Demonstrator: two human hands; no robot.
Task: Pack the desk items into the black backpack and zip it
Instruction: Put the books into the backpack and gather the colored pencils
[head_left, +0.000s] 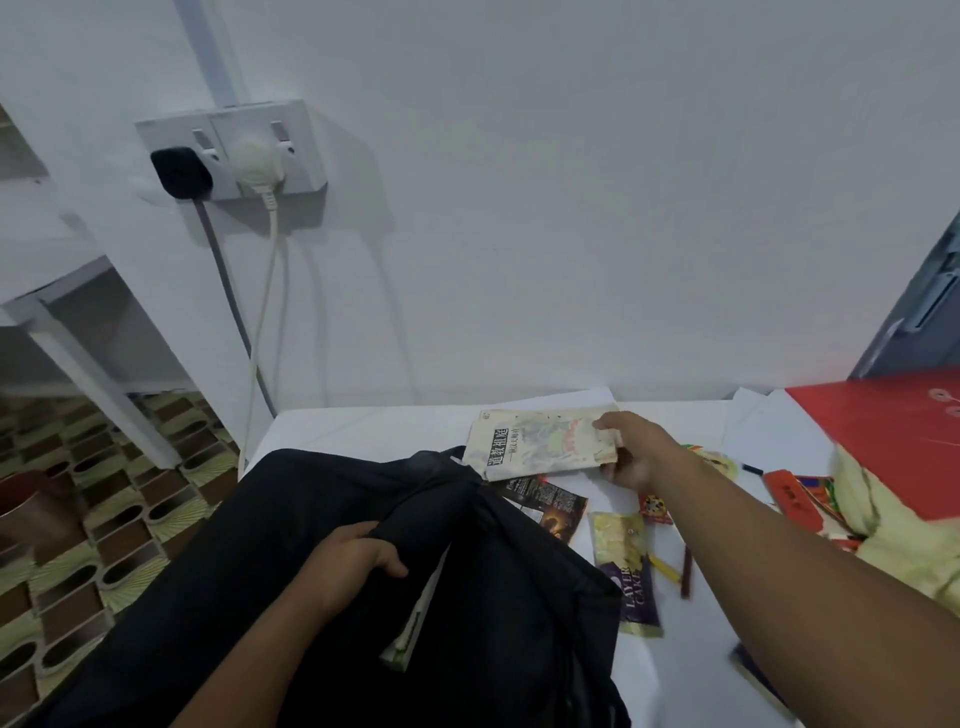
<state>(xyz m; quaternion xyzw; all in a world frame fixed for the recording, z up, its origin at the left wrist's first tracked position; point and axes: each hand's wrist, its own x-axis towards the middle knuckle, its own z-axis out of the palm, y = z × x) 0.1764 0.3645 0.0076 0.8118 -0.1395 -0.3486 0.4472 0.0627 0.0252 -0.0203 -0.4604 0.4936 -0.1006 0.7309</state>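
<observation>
The black backpack (260, 545) lies on the white desk (363, 431) at lower left, its mouth held apart. My left hand (353, 564) grips the fabric edge of that opening, where a white book edge (415, 618) shows inside. My right hand (631, 454) holds the right end of a worn pale book (535, 444) with black print, just beyond the backpack's top. Loose on the desk lie a dark snack packet (550, 506), a yellow and purple cake wrapper (628, 566), a yellow pen (665, 569) and a brown stick (687, 571).
A red folder (883, 441) and a pale yellow cloth (904, 545) fill the desk's right side, with small red packets (789, 491) and white papers (763, 421) beside them. Wall sockets (234, 153) with two cords hang at left. A patterned floor (78, 519) lies beyond the desk's left edge.
</observation>
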